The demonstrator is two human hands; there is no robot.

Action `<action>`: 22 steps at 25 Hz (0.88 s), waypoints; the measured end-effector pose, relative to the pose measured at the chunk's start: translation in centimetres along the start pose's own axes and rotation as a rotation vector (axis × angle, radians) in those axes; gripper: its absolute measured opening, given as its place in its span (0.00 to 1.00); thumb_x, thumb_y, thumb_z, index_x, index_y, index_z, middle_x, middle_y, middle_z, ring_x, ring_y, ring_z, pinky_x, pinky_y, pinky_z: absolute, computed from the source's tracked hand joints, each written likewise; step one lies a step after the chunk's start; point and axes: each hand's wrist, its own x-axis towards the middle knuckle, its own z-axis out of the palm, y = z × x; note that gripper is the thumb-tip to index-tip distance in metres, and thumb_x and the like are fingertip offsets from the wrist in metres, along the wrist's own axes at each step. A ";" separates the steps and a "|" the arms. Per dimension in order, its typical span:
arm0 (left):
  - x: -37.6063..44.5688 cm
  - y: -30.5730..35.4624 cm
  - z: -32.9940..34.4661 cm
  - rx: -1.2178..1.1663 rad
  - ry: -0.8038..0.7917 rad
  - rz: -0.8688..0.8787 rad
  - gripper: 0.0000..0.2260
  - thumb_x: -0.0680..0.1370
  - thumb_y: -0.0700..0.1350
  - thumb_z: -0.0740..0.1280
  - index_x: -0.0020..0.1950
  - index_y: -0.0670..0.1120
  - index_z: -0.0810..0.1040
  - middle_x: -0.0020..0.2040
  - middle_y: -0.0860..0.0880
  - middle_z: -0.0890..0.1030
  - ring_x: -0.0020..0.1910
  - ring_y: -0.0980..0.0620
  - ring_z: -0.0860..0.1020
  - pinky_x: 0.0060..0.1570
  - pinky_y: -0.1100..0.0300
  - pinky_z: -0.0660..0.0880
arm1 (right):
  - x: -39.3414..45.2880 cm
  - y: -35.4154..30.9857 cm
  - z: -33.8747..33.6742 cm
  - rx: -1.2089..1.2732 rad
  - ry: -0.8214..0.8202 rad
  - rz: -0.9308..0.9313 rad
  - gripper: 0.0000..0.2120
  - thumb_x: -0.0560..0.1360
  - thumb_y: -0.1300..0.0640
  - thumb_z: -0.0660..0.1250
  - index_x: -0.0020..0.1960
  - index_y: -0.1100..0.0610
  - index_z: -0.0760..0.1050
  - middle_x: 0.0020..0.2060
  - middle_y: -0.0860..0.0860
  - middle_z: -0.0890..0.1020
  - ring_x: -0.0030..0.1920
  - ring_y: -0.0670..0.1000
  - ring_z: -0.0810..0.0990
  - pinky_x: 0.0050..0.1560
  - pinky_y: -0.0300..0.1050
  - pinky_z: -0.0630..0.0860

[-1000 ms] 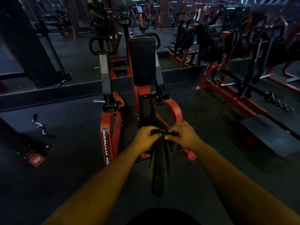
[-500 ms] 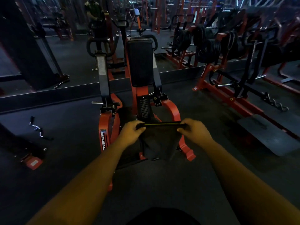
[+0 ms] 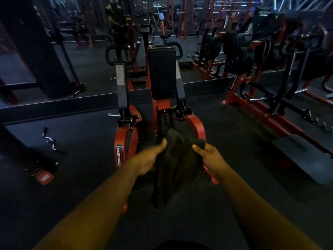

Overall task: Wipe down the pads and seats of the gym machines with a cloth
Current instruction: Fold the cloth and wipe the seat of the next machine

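Observation:
A dark cloth (image 3: 175, 165) hangs bunched between my two hands, in front of a red gym machine (image 3: 196, 125). My left hand (image 3: 150, 158) grips the cloth's left side, thumb on top. On the right edge, my right hand (image 3: 210, 159) pinches it with curled fingers. The machine's upright black back pad (image 3: 162, 73) stands beyond the cloth, facing me. Its seat is hidden behind the cloth and my hands.
A wall mirror (image 3: 54, 60) runs behind the machine, with a person reflected in it. A red plate-loaded machine (image 3: 261, 109) and a black floor mat (image 3: 306, 159) lie to the right. A chrome handle attachment (image 3: 49, 139) lies on the dark floor at left.
The cloth was stretched flat between my hands half a second ago; now my hands have drawn closer together and it hangs crumpled. My view has shifted slightly nearer the machine.

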 end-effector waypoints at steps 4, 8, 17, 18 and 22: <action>1.2 -5.0 1.2 -0.053 0.159 -0.019 0.11 0.79 0.42 0.71 0.61 0.43 0.80 0.59 0.40 0.84 0.54 0.47 0.84 0.57 0.49 0.81 | -0.2 2.2 -2.7 0.128 0.043 0.202 0.15 0.77 0.58 0.72 0.63 0.55 0.79 0.58 0.57 0.84 0.59 0.56 0.82 0.64 0.61 0.77; 2.3 -4.2 2.5 -0.072 0.360 0.086 0.22 0.76 0.39 0.74 0.67 0.47 0.71 0.59 0.44 0.81 0.53 0.51 0.81 0.44 0.60 0.78 | 0.1 3.1 -5.3 -0.158 0.053 0.272 0.28 0.69 0.58 0.78 0.66 0.51 0.72 0.63 0.55 0.79 0.63 0.58 0.78 0.61 0.62 0.79; 6.0 -7.8 3.6 0.748 0.311 0.125 0.25 0.74 0.40 0.76 0.70 0.48 0.77 0.67 0.49 0.78 0.67 0.49 0.75 0.67 0.59 0.70 | 3.1 4.0 -8.1 -0.995 -0.126 -0.087 0.27 0.73 0.61 0.75 0.69 0.52 0.72 0.67 0.54 0.72 0.66 0.52 0.73 0.66 0.44 0.69; 6.7 -8.3 3.6 0.862 0.324 0.111 0.21 0.73 0.43 0.77 0.66 0.49 0.80 0.64 0.49 0.80 0.64 0.49 0.78 0.64 0.58 0.72 | 3.6 4.5 -8.1 -1.088 -0.133 -0.093 0.22 0.75 0.59 0.74 0.67 0.51 0.74 0.66 0.54 0.74 0.66 0.54 0.74 0.66 0.46 0.70; 9.7 -9.8 2.6 0.982 0.435 0.072 0.15 0.72 0.55 0.77 0.55 0.53 0.82 0.54 0.50 0.81 0.55 0.48 0.80 0.55 0.50 0.78 | 5.7 5.7 -9.2 -1.236 -0.143 -0.139 0.12 0.77 0.49 0.71 0.59 0.49 0.80 0.60 0.51 0.74 0.61 0.51 0.74 0.61 0.45 0.72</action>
